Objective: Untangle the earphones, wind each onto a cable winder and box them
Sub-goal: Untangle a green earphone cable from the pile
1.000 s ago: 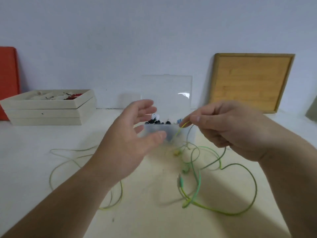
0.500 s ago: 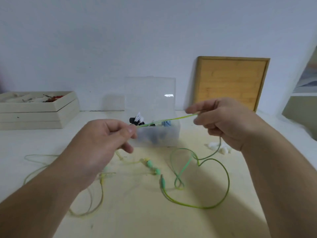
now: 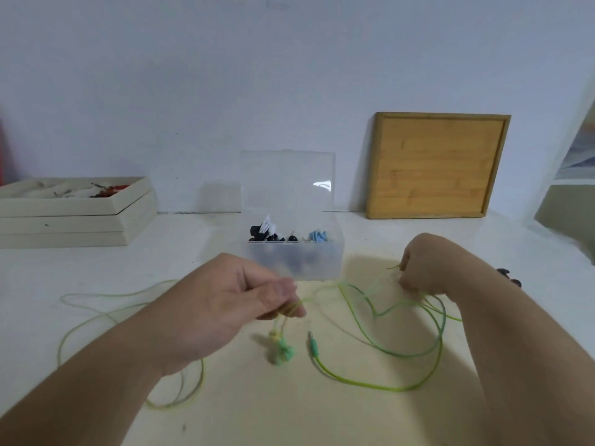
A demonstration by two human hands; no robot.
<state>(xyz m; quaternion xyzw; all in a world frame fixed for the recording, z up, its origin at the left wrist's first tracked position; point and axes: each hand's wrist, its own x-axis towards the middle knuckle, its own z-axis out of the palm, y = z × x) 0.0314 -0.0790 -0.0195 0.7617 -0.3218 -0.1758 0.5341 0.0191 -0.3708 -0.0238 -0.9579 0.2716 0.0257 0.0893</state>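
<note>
Nearest the camera, loops of the green earphone cable [image 3: 380, 384] are lying slack on the pale table [image 3: 289, 420], with its jack plug [image 3: 313, 344] resting just beside the blurred earbuds [image 3: 281, 349], which are sitting just below the left hand. The left hand [image 3: 231, 300] is pinching the strands above the buds between thumb and curled fingers. Well apart to the right, the right hand [image 3: 425, 268] is curling its fingers round another stretch of the same cable. Gripping two spaced points this way is probably serving to draw the wire open so that its crossings show and slip free. A paler second cable [image 3: 96, 320] is trailing across the table at the left, untouched. Beyond the hands, the clear box [image 3: 325, 265] is standing with its lid [image 3: 286, 181] raised, likely waiting for wound sets, with small dark and blue pieces already lying inside. Farther back, stacked trays [image 3: 74, 217] are sitting at the left and a wooden board [image 3: 438, 165] is leaning against the plain wall.
</note>
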